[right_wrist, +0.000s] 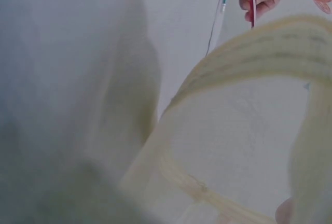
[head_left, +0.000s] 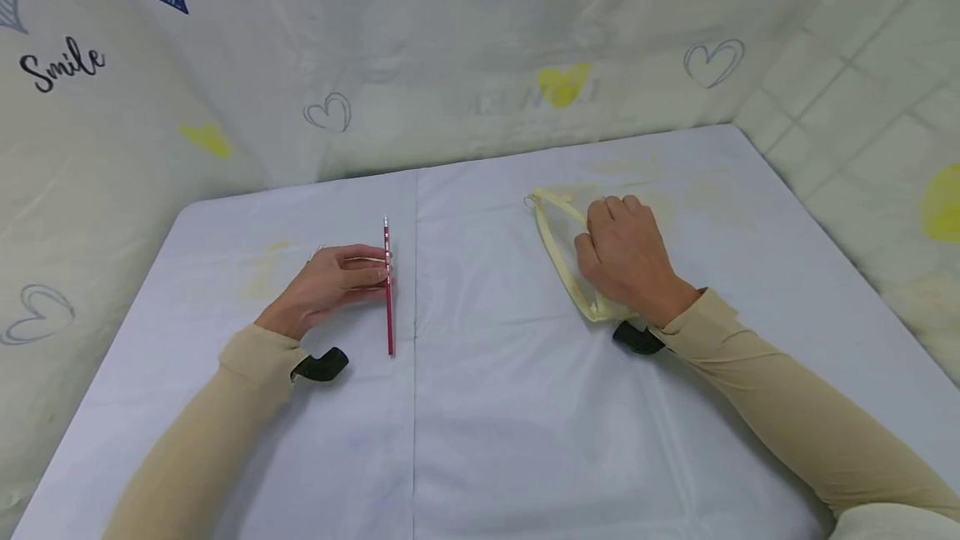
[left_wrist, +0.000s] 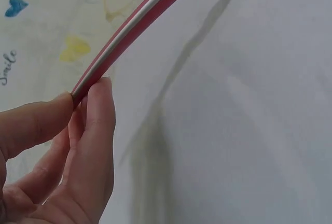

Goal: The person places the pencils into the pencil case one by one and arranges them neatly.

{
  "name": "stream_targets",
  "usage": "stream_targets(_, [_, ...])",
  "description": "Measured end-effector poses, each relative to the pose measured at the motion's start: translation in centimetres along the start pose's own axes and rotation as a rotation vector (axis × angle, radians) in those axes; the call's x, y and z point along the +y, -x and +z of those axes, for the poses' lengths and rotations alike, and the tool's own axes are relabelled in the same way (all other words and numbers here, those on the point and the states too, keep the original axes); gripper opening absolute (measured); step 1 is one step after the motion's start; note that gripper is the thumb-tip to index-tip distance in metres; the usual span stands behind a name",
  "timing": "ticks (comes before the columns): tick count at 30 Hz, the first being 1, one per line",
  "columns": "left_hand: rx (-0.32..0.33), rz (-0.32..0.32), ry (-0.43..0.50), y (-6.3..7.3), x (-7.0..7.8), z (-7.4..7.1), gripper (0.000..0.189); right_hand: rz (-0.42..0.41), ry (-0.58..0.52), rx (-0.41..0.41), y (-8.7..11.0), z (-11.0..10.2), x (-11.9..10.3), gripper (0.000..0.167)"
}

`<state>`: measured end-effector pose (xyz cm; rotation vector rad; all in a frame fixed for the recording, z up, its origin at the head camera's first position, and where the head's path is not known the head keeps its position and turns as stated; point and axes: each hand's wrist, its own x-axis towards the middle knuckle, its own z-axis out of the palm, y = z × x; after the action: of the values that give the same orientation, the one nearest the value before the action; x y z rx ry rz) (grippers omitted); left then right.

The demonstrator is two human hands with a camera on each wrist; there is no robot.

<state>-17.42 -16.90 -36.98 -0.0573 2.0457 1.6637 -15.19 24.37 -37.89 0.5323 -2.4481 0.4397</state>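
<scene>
Head view shows tan sleeves (head_left: pixel 765 377) over a white counter (head_left: pixel 510 440). Beyond them, the left hand (head_left: pixel 330 277) pinches a red pencil (head_left: pixel 389 311) between thumb and fingers, above the counter; the right hand (head_left: pixel 626 252), fingers curled, grips a clear pouch (head_left: pixel 566 261) with yellow edging. Farthest back, a pale backdrop (head_left: pixel 420 48) twice reads "Smile" in black script; fainter lettering (head_left: pixel 536 100) there is illegible.

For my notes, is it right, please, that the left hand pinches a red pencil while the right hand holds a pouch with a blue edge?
Not quite: the pouch has a pale yellow edge, not blue, as the head view shows. The left hand does pinch a red pencil, and the right hand holds the pouch.
</scene>
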Motion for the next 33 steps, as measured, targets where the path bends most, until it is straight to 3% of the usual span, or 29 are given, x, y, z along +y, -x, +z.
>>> stream_targets(21, [-0.036,0.134,0.311,-4.5,3.0,9.2,0.049,-0.024,0.004,0.019,0.1,0.1,0.0,0.023])
stream_targets(33, [0.039,0.141,0.444,-6.5,3.8,13.6,0.041,-0.026,0.012,0.021,0.0,0.1,0.1,0.022])
